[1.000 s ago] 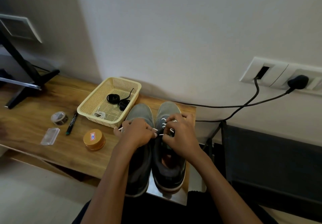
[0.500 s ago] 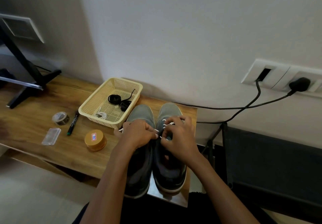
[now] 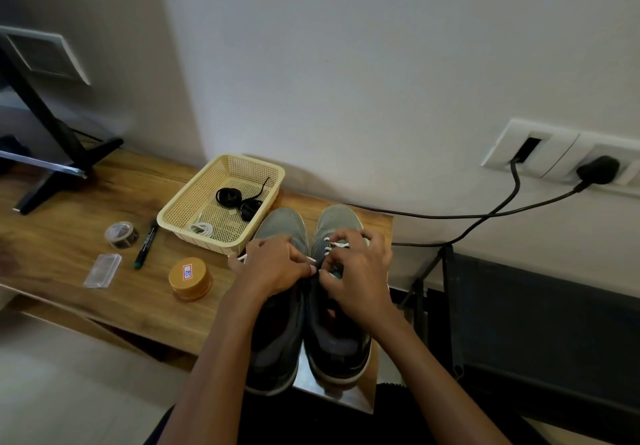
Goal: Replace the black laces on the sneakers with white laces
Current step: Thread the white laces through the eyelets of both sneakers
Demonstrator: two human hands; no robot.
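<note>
Now pinches white lace (image 3: 337, 244) in left hand (image 3: 277, 268), pinches it again with right hand (image 3: 360, 271) over right sneaker (image 3: 339, 217) eyelets.

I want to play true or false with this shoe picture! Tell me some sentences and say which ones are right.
1. The black laces lie in the yellow basket. True.
2. The marker pen is inside the basket. False: it lies on the wooden table, beside the tape roll.
3. The left hand and the right hand both pinch a white lace at the sneakers. True.
4. The sneakers stand on the floor. False: they stand on the table.
5. The jar has a blue lid. False: its lid is orange.
</note>
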